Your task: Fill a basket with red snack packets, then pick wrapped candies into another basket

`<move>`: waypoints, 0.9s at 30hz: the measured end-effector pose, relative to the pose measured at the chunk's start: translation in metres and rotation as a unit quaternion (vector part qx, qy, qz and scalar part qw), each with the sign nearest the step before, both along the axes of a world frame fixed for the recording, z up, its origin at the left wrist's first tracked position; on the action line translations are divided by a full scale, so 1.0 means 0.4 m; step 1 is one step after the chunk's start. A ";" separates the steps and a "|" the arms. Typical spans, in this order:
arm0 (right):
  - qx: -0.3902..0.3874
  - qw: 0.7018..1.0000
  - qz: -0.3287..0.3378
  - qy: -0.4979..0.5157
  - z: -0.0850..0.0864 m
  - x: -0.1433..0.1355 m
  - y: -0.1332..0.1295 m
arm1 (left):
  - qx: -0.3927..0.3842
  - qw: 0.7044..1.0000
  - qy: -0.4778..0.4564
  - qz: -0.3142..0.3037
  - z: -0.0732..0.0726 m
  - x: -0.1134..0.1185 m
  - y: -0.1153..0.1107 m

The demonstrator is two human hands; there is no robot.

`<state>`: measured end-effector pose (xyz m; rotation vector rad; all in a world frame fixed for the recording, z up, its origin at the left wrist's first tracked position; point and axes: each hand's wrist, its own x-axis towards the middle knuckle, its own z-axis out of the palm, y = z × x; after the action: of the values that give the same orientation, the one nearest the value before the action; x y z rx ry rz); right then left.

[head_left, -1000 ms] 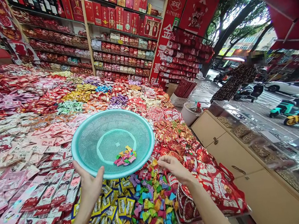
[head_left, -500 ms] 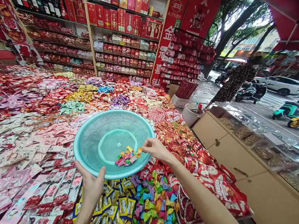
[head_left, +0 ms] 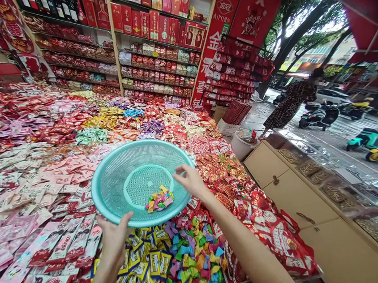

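Observation:
A round turquoise plastic basket (head_left: 106, 163) with a mesh wall is tilted above the heaps of sweets. My left hand (head_left: 113, 232) grips its near-left rim, thumb over the edge. Inside, toward the near right, lies a small pile of colourful wrapped candies (head_left: 160, 200). My right hand (head_left: 190, 182) hovers over the basket's right side with fingers apart and nothing in them. Just below the basket are yellow-and-blue candy packets (head_left: 144, 267), and beside them a tray of multicoloured twist-wrapped candies (head_left: 194, 258).
Pink and white packets (head_left: 19, 195) spread to the left, red packets (head_left: 261, 224) to the right. Shelves of boxed goods (head_left: 156, 23) stand behind. A beige cabinet (head_left: 304, 206) borders the right side. Outside, a person in a leopard-print garment (head_left: 286, 104) stands near parked scooters (head_left: 319, 114).
My right hand has let go of an orange-wrapped candy, which dropped into the basket, and has risen a little with its fingers opened. My left hand still holds the rim.

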<state>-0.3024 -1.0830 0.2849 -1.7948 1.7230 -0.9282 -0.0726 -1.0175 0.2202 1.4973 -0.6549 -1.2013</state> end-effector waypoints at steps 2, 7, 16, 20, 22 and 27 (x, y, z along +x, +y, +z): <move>-0.038 0.998 -0.044 -0.033 0.032 -0.051 0.023 | 0.027 0.989 0.139 -0.043 0.003 -0.002 -0.007; -0.112 0.972 -0.175 -0.112 0.012 -0.169 0.096 | 0.057 0.975 0.210 -0.037 0.030 0.010 -0.030; -0.008 0.994 -0.099 0.040 -0.186 -0.168 0.112 | -0.025 0.988 0.149 -0.042 0.160 0.122 -0.037; 0.042 0.990 0.007 0.133 -0.243 -0.087 0.069 | -0.032 0.990 0.135 -0.010 0.173 0.166 -0.001; 0.069 0.981 0.052 0.176 -0.255 -0.057 0.054 | -0.018 0.991 0.135 0.012 0.163 0.187 0.020; 0.133 0.948 0.144 0.251 -0.254 -0.041 0.055 | -0.015 0.991 0.122 0.057 0.127 0.230 0.065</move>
<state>-0.3188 -1.0608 0.1833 -2.1343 1.6931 -0.1080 0.0194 -0.9916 0.2711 1.3180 -0.4157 -1.2543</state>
